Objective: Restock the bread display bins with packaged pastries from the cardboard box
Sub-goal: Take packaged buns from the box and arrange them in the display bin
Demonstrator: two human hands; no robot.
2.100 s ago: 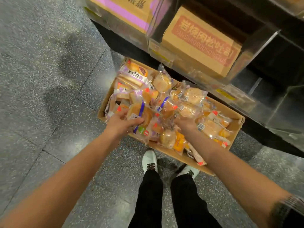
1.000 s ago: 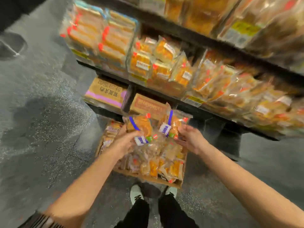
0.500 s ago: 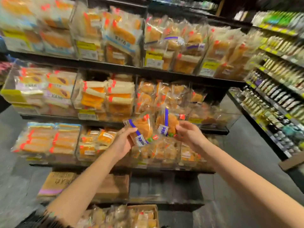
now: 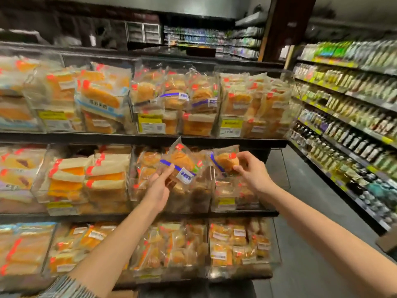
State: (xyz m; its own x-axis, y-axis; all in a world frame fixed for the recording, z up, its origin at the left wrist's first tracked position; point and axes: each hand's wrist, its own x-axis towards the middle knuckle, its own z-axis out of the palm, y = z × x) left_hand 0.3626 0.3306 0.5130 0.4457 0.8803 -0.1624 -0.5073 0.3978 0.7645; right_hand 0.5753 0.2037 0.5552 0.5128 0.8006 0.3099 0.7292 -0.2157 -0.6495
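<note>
A couple of seconds ago I was bent over the cardboard box on the floor, digging among the packets; now I am upright facing the shelves, and the box has dropped out of sight below my arms, so the picking-up part of this round is done and the placing part has begun. My left hand has come up with a blue-banded pastry packet, my grip pinching it at its lower left edge between thumb and curled fingers, and it sits in front of the clear middle-shelf bin, raised a little above where it was half a second back. To the right, my right hand pinches a second packet of the same blue-banded kind by its right side, thumb underneath and fingertips on top, and this one has drifted rightward, away from the first, so the two are now apart rather than nearly touching. It hangs near the divider between that bin and the neighbouring bin to the right. The matching blue-banded packets I can see already stocked are one shelf higher, in the top bin, so I judge both packets may be bound there, though I cannot be sure. Neither packet is inside any bin yet.
</note>
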